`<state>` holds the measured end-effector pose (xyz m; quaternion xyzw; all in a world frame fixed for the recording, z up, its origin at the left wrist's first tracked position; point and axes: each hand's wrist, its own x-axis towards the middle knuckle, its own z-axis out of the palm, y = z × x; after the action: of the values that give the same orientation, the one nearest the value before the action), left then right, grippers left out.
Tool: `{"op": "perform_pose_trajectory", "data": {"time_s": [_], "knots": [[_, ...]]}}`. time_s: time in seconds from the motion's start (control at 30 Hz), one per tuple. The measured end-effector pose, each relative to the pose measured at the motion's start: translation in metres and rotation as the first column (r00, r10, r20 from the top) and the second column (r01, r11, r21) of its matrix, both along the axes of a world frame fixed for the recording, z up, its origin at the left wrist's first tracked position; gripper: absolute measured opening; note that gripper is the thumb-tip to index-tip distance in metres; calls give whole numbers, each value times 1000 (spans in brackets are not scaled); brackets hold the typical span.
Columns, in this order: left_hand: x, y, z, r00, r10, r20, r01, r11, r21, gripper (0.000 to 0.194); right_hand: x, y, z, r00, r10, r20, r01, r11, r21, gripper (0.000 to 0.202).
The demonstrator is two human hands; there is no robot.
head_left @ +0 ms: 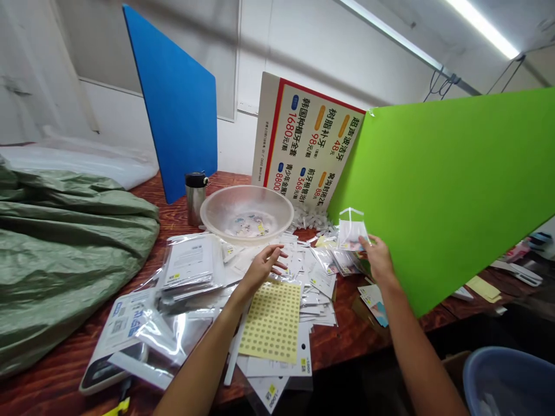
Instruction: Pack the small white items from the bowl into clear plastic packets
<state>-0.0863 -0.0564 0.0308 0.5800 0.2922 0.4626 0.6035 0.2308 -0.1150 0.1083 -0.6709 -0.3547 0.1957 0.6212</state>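
My right hand point(376, 254) pinches the lower corner of a small clear packet point(352, 231) with a white card inside and a hang-hole strip on top. It is held above a pile of similar packets point(336, 257) near the green board. My left hand point(265, 267) hovers with fingers apart and slightly bent, nothing in it. Just under its wrist lies a yellow sheet of small round stickers point(272, 323). White printed cards point(318, 309) spread around and under that sheet.
A translucent basin point(247, 211) with small items stands behind, beside a steel flask point(196, 199). Stacked bagged cards point(193, 263) lie left. Blue point(182, 98), printed point(303, 144) and green boards point(442, 185) stand around the table. A blue tub point(511, 375) sits lower right.
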Motion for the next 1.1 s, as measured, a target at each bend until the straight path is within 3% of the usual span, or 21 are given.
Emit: {"op": "perform_pose_trajectory", "data": {"time_s": [0.13, 0.2, 0.27, 0.33, 0.43, 0.53, 0.67, 0.73, 0.87, 1.1], "knots": [[-1, 3, -2, 1000, 21, 3, -21, 1000, 18, 66, 30, 10, 28, 921, -113, 373, 195, 962, -191, 30], [-2, 3, -2, 1000, 26, 3, -26, 999, 24, 66, 27, 10, 31, 787, -101, 609, 309, 919, -247, 26], [-3, 3, -1, 999, 31, 5, -32, 999, 26, 66, 19, 8, 28, 589, -65, 805, 432, 868, -246, 24], [-4, 3, 0, 999, 38, 13, -38, 999, 25, 65, 9, 5, 21, 439, -2, 899, 503, 829, -244, 24], [-5, 1, 1, 999, 43, 26, -43, 999, 22, 62, -2, 3, 11, 307, 191, 932, 522, 786, -333, 31], [-6, 0, 2, 998, 50, 31, -50, 999, 19, 61, -9, 4, 5, 261, 288, 921, 495, 780, -384, 43], [-6, 0, 0, 999, 41, 31, -41, 999, 5, 59, -17, 7, 6, 203, 216, 955, 507, 811, -292, 40], [-5, 2, -2, 999, 40, 35, -40, 999, -4, 60, -18, 7, 5, 240, 227, 944, 530, 784, -323, 41], [-5, 5, -6, 997, 54, 52, -52, 998, -32, 60, -11, 6, -4, 387, 334, 859, 553, 661, -507, 44], [-3, 8, -10, 992, 68, 106, -60, 996, -72, 59, 8, 30, -16, 418, 383, 824, 422, 721, -550, 47]]}}
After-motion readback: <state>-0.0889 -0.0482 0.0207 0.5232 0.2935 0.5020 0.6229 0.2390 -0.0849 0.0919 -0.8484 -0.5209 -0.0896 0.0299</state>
